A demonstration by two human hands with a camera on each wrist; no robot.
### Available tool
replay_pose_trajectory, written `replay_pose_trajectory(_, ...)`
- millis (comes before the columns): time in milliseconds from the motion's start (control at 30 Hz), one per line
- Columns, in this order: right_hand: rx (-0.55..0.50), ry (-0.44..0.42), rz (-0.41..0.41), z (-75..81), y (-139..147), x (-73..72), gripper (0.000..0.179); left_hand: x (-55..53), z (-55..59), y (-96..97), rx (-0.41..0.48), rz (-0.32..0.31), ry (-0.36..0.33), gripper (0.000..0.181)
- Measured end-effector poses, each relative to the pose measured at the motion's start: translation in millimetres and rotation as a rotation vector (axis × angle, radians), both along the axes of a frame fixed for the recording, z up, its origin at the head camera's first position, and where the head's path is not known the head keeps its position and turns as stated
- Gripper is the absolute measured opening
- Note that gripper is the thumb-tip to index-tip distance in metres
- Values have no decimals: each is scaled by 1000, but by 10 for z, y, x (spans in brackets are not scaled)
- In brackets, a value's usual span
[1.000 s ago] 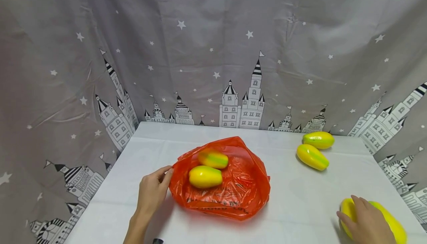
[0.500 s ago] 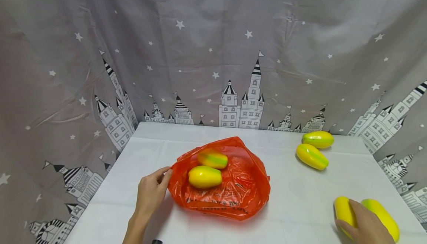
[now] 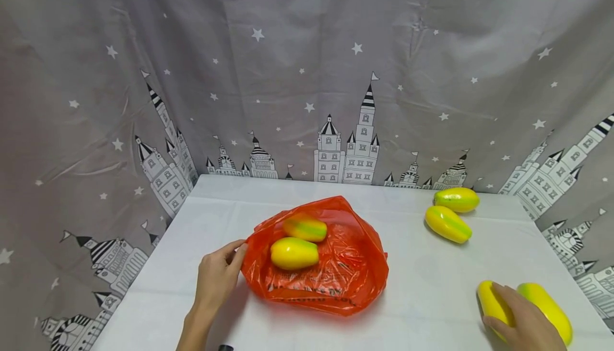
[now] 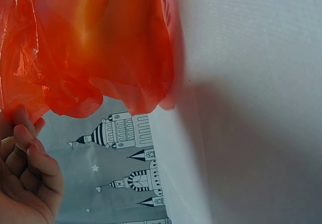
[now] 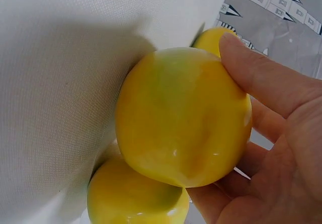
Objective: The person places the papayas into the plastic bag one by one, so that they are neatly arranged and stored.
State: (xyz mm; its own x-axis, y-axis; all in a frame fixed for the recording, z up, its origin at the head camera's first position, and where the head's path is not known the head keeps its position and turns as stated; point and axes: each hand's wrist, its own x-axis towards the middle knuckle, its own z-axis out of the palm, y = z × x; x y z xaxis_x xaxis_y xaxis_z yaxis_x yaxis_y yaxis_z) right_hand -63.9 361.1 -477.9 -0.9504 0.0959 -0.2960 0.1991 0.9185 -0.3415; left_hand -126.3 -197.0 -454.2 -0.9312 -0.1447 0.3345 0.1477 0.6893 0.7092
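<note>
Nearest, left of the red bag (image 3: 355,268) and on its near side, a small black object (image 3: 226,348) is cut off by the frame edge, too little showing to name. To the right of the bag and nearer than it, the right hand (image 3: 527,321) grips the held fruit (image 3: 489,299), thumb on one side and fingers round the other; whether it is lifted off the white cloth (image 3: 408,298) I cannot tell. The spare fruit (image 3: 551,312) lies just beside it, on the side away from the bag. The held fruit looks smooth, glossy and firm, so I would expect it to keep its shape but slide under a loose grip; its weight cannot be told by eye, though the even shine could suggest a light imitation. The rounded middle, taken across its width, seems the surest place to hold. At the bag's left rim, the left hand (image 3: 218,276) pinches the plastic. The bag looks thin, limp and easily torn, best held by a gathered bit of rim; its mouth stands wide. Inside, toward its left, lie the front fruit (image 3: 294,253) and, behind that, the back fruit (image 3: 307,228). Beyond the bag to the right rest the lower fruit (image 3: 448,224) and upper fruit (image 3: 457,200), close together, and past everything hangs a grey curtain (image 3: 288,47).
</note>
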Motion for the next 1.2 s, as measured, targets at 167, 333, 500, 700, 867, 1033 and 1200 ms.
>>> replay_pose_trajectory(167,-5,4,8,-20,24,7,101,11,0,-7,-1,5,11,21)
replay_pose_trajectory(333,-68,-34,-10,-27,15,1,102,12,-10,-13,-15,11,41,18)
replay_pose_trajectory(500,-108,-25,0,-18,-15,7,99,21,-5,-11,-7,10,25,20)
replay_pose_trajectory(700,-117,-48,-38,-22,-34,35,102,24,3,-14,-6,9,-1,22)
replay_pose_trajectory(867,-113,-84,-85,-38,-36,45,109,24,-9,-22,-13,13,0,22)
replay_pose_trajectory(1033,-97,-96,-102,-69,-24,43,112,17,-8,-13,-7,6,1,22)
replay_pose_trajectory(1200,-96,-89,-110,-53,-41,63,111,18,-9,-2,-4,11,5,21)
